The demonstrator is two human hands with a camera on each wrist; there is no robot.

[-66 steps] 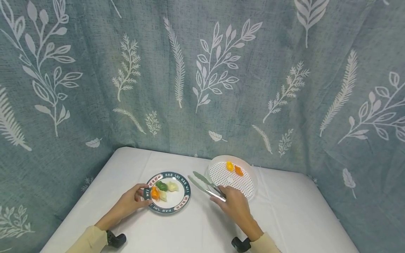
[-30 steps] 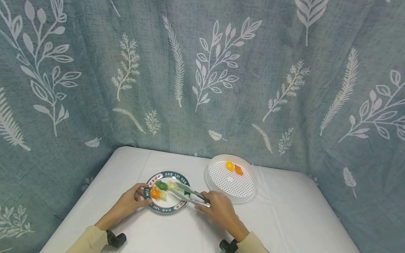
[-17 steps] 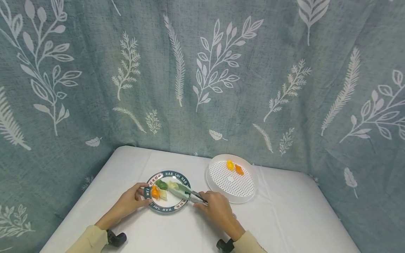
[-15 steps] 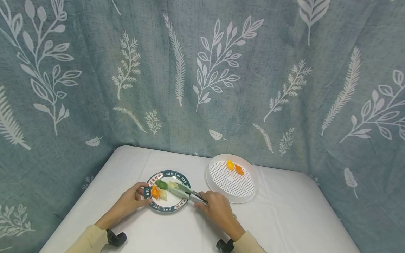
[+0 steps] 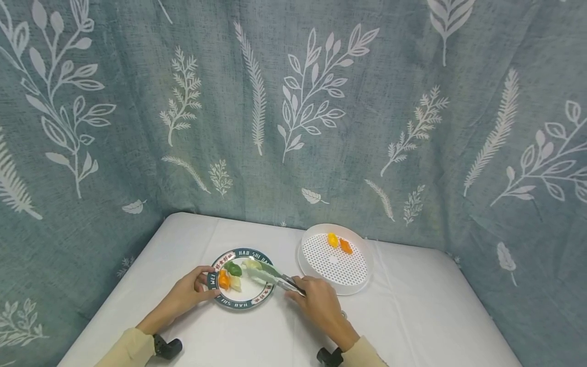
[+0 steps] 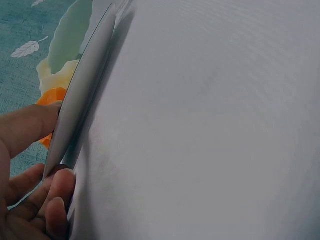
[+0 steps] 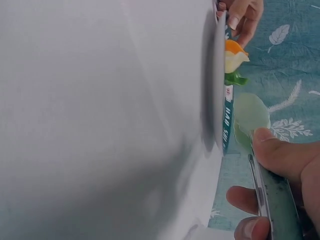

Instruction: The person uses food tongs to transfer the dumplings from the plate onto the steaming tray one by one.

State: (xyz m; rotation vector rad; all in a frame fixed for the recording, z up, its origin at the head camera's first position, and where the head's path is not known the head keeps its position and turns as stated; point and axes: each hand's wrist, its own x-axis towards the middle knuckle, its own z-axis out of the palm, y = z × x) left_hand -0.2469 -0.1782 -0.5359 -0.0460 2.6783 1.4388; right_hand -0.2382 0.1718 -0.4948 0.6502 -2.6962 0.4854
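My left hand [image 5: 191, 288] grips the left rim of a round plate [image 5: 238, 305] with a dark green lettered border. On the plate sit a green [image 5: 235, 269], an orange [image 5: 223, 280] and a cream [image 5: 235, 284] dumpling-shaped piece, close together. My right hand [image 5: 321, 303] holds metal tongs [image 5: 286, 282] with pale green tips, reaching over the plate from the right. The tips are at a second cream piece [image 5: 253, 263], partly covered by them. In the right wrist view the tong tips [image 7: 251, 112] stand close together above the plate, hiding whatever is between them.
A round white tray [image 5: 337, 267] with a perforated bottom stands at the back right, with a yellow [image 5: 332, 240] and an orange [image 5: 346, 246] piece in it. The white-covered table [image 5: 284, 336] ends at a leaf-patterned curtain [image 5: 206, 102] behind and beside it.
My right hand has brought the tongs left from beside the tray to over the plate, and their tips have come together. The second cream piece has shifted slightly. My left hand stays on the rim.
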